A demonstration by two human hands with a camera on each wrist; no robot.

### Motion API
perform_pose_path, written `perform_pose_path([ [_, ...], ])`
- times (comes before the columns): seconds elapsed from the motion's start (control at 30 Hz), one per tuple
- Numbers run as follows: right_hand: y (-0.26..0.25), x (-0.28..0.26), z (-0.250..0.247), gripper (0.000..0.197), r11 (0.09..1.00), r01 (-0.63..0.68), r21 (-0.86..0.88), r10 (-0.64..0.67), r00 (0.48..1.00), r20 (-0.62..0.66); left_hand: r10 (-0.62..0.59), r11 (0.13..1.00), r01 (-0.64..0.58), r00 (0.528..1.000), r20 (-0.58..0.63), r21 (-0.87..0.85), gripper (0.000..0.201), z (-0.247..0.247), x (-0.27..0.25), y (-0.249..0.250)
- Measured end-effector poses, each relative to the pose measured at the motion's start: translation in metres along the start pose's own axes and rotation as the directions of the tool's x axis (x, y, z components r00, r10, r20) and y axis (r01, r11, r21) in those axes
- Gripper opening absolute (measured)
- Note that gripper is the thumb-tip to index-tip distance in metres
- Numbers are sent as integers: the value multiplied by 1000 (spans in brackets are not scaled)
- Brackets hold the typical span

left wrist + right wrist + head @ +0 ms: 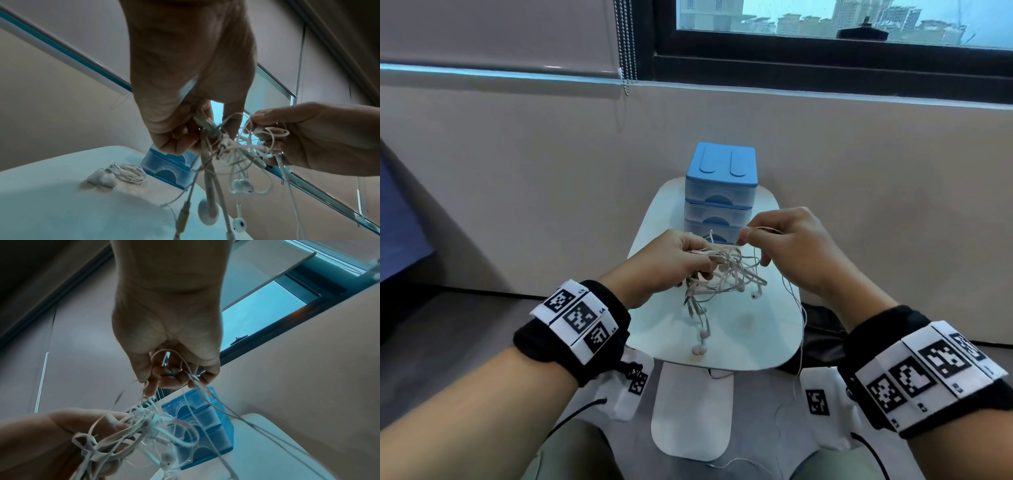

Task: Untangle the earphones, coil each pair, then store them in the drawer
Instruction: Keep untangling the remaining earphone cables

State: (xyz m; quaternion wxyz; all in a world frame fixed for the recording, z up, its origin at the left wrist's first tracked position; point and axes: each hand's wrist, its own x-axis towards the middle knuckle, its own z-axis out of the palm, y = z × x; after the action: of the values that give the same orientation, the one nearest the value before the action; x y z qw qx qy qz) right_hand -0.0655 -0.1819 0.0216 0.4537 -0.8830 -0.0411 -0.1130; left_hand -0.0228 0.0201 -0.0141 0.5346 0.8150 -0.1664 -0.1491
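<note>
A tangle of pale earphone cables (726,270) hangs above the small white table (767,335), in front of the blue three-drawer unit (720,192). My left hand (702,263) grips the bunched cables (207,129), and earbuds and plugs (207,212) dangle beneath it. My right hand (746,236) pinches a loop of one cable (147,383) at the tangle's upper right. Another thin cable (796,308) runs from that hand down over the table's right edge. One coiled white pair (125,175) lies on the table beside the drawer unit (164,168). All drawers (205,426) look closed.
A beige wall stands right behind the table, with a window (842,20) and a bead chain (626,44) above it. White marker pads (818,404) and a white panel (691,411) lie below the table near my knees. Black wires trail there.
</note>
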Motion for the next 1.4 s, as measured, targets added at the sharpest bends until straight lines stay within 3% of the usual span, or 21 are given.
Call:
perform_pose_path([
  [0.17,-1,5,9,22,987,-102,127,107,994,-26,11,1000,-11,1000,18,27,6,6,-1,3],
  [0.3,-4,10,12,24,984,-131,122,130,991,19,83,996,-83,996,45,9,24,4,-1,6],
  [0.43,-2,16,13,28,980,-151,126,157,987,-41,88,996,-90,994,61,27,6,1,-4,12],
  [0.57,2,17,18,28,975,-191,116,201,976,-80,75,997,-76,996,56,24,20,-1,-5,11],
  [0.67,5,15,20,28,972,-224,72,231,968,-103,61,998,-61,997,36,-8,32,0,-5,10],
  [0.83,5,9,13,24,966,-258,-31,255,964,-76,39,999,-38,999,10,-33,36,-1,-3,8],
  [0.9,4,9,12,25,955,-280,-103,274,959,-65,46,998,-46,999,12,-31,29,-1,-2,8],
  [0.97,0,9,11,28,928,-298,-225,285,954,-90,75,997,-76,997,-9,-21,10,-2,-2,10],
  [1.0,-3,8,11,28,910,-297,-289,278,955,-107,93,995,-94,995,-24,-16,12,-3,-1,10],
  [1.07,-9,6,11,27,909,-261,-325,233,965,-123,126,992,-127,991,-45,-12,19,-4,0,10],
  [1.17,-10,8,9,23,993,-68,-97,54,988,-142,158,987,-158,987,-20,4,25,-5,-1,10],
  [1.27,-11,10,8,19,995,69,68,-60,990,-125,163,987,-162,986,25,-21,13,-4,-1,9],
  [1.4,-12,11,12,24,985,107,137,-93,990,-104,167,985,-162,982,90,-54,3,0,-3,13],
])
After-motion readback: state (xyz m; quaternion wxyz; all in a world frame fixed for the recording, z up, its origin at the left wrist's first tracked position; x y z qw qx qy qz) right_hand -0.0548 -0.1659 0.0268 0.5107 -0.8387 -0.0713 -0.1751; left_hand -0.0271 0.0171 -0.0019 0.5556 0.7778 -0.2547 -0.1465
